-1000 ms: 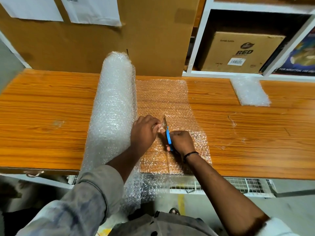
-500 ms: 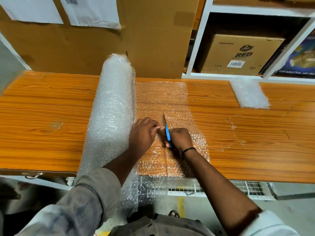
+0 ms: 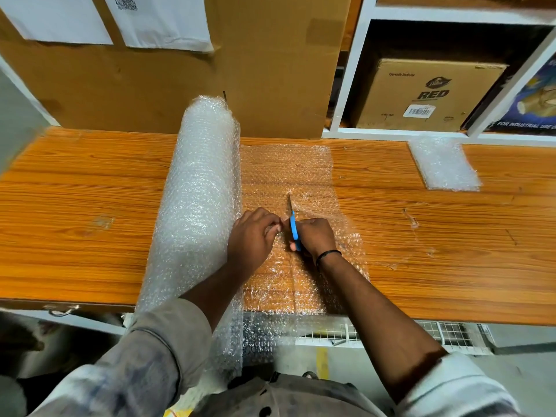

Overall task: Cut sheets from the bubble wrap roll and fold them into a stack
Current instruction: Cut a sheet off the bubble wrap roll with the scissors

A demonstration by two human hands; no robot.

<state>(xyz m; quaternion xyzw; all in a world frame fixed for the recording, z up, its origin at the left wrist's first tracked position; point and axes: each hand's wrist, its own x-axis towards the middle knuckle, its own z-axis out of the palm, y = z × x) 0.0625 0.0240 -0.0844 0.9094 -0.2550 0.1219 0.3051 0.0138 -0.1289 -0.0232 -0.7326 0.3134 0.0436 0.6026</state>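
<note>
a bubble wrap roll (image 3: pixel 198 206) lies on the wooden table (image 3: pixel 75 206) left of centre, running from the top of the table down past its lower edge. its unrolled sheet (image 3: pixel 285 170) is spread flat at the centre of the frame, just right of the roll. the right hand (image 3: pixel 316 236) is curled round blue-handled scissors (image 3: pixel 294 228), whose blades point toward the top of the frame and sit in the sheet, with a cut line running below them. the left hand (image 3: pixel 251 236), fingers bent, pinches the sheet just left of the scissors. a folded stack (image 3: pixel 445 164) of bubble wrap rests at the upper right of the table. a cardboard box (image 3: pixel 421 94) marked "red" sits on the shelf above it.
</note>
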